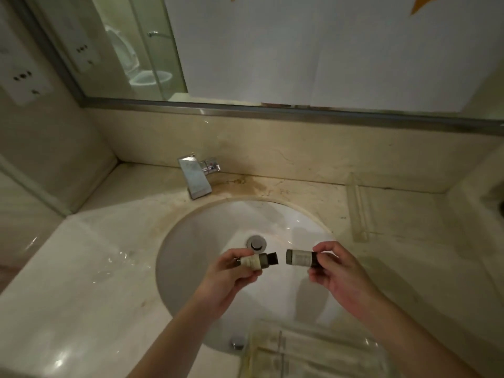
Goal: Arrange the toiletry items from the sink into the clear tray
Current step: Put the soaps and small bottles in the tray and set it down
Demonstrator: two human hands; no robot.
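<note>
Above the white sink basin (201, 241), my left hand (231, 274) grips a small toiletry bottle (257, 261) with a pale label and a dark cap pointing right. A second small bottle (300, 257) with a grey label lies sideways in my right hand (335, 271), its base facing left. The two bottles are held a short gap apart over the drain (256, 242). The clear tray (313, 350) rests across the basin's near rim, below my hands, with pale wrapped items lying in it.
A chrome faucet (195, 175) stands behind the basin on the beige marble counter (81, 282). Another clear tray (362, 211) lies at the counter's back right. The mirror (272, 50) runs along the back wall. A wet patch shines left of the basin.
</note>
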